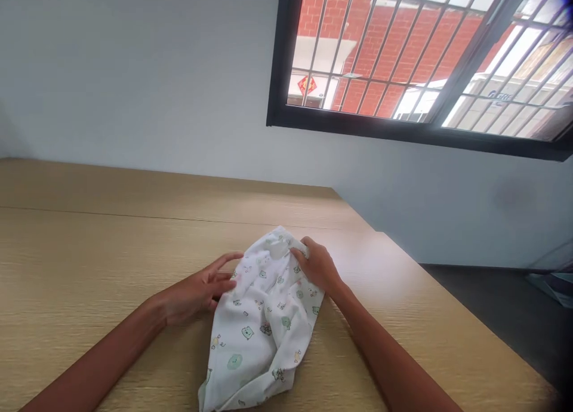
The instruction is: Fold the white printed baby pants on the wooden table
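A white cloth (268, 322) printed with small green and yellow cartoon figures lies loosely bunched on the wooden table. Near its far end is a curved opening that resembles a neckline. My right hand (317, 263) grips the upper right edge, thumb on top and the other fingers mostly hidden behind the fabric. At the left edge, my left hand (197, 292) has its fingers spread, the tips touching the cloth. Folds run down the middle of the fabric toward the near end, which is crumpled.
The light wooden table (111, 251) has a seam across its far part and a right edge slanting toward me. Behind it rises a pale wall (134, 71) with a dark-framed, barred window (349, 116). Dark floor (474, 298) shows at the right.
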A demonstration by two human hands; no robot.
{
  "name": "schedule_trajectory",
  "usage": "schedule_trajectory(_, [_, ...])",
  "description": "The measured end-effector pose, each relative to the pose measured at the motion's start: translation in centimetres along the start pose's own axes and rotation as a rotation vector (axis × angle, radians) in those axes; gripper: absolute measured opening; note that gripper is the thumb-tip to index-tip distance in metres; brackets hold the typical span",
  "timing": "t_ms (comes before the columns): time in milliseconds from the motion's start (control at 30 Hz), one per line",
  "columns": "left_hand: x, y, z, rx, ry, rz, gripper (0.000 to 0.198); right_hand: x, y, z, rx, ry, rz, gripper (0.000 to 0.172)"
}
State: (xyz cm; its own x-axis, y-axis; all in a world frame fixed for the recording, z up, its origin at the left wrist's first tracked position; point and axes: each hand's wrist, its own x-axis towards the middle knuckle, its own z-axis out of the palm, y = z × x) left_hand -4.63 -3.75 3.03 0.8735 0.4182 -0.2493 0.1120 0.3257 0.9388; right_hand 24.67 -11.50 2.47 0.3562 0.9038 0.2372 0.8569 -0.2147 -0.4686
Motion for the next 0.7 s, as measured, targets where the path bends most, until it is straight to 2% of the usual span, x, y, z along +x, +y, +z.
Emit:
schedule_trajectory(67, [-0.2,-0.2,0.1,0.125,-0.102,0.028,0.090,0.0,0.1,-0.2,0.012,0.037,0.028,0.019])
schedule_trajectory(100, [-0.3,-0.3,0.1,0.218,-0.131,0.048,0.093,0.0,0.1,-0.2,0.018,0.049,0.038,0.019])
schedule_trajectory(167, [-0.3,-0.6,-0.4,0.354,-0.139,0.070,0.077,0.0,0.2,-0.4,0.026,0.068,0.056,0.019])
schedule_trajectory(233, [-0.3,-0.6,-1.2,0.291,-0.092,0.070,0.046,0.1,0.4,-0.6,0.023,0.090,0.078,0.019])
schedule_trajectory(300, [-0.5,-0.2,-2.3,0.109,0.019,0.120,0.024,0.1,0.5,-0.8,0.011,0.112,0.103,0.020])
schedule_trajectory(367, [-0.8,0.4,-3.7,0.041,0.158,0.176,0.021,0.2,0.7,-1.0,-0.010,0.126,0.126,0.021])
schedule_trajectory(433, [-1.1,0.8,-5.1,0.231,0.287,0.183,0.024,0.2,0.9,-1.1,-0.042,0.130,0.147,0.020])
schedule_trajectory(567, [-1.0,0.5,-7.9,0.823,0.578,0.162,0.025,0.4,1.6,-1.2,-0.131,0.110,0.201,0.016])
schedule_trajectory(633, [-0.5,0.2,-8.4,0.947,0.716,0.232,0.021,0.5,1.9,-1.1,-0.165,0.092,0.222,0.016])
schedule_trajectory(700, [-0.1,0.0,-7.6,1.017,0.755,0.332,0.021,0.5,2.1,-1.0,-0.187,0.077,0.230,0.016])
